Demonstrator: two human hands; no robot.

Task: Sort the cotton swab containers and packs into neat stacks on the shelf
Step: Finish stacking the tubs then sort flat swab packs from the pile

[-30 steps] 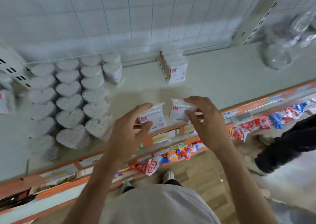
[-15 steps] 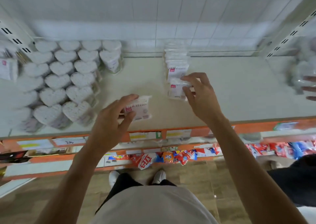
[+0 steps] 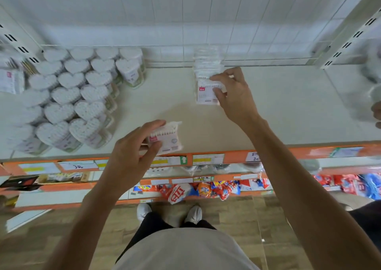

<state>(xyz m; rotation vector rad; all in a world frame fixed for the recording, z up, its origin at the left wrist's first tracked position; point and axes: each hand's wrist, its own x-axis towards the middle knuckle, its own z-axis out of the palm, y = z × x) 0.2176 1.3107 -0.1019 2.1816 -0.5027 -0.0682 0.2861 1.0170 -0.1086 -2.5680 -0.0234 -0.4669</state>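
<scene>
**Both hands holding swab packs at the shelf**

Left hand (image 3: 132, 158) clamped on a cotton swab pack (image 3: 168, 139), thumb and fingers pinching it at its left side, pack tilted, over the front edge of the shelf (image 3: 288, 109) near the middle. Swab tips visible along the pack's top, red mark on the label.

Right hand (image 3: 231, 93) clamped on a second swab pack (image 3: 205, 92), thumb and fingertips curled onto its right edge and top. This pack sits at the front end of a row of packs (image 3: 207, 63) that runs back to the rear edge of the shelf, mid-shelf; it touches or nearly touches the pack behind, can't tell which. Row is blurred.

Heart-shaped swab containers (image 3: 68, 96) grouped in rows on the left part of the shelf, from rear edge down to front edge, packed close together. Two round-lid tubs (image 3: 132, 67) at the rear right of that group. More packs (image 3: 11, 80) at the far left edge, blurred.

Orange price rail (image 3: 206, 159) with labels runs along the shelf's front edge. Lower shelf below carries coloured snack bags (image 3: 206, 189). Person's white shoes (image 3: 169, 213) on wood floor. Another person's fingers (image 3: 377, 113) at the far right edge, by blurred clear items.
</scene>
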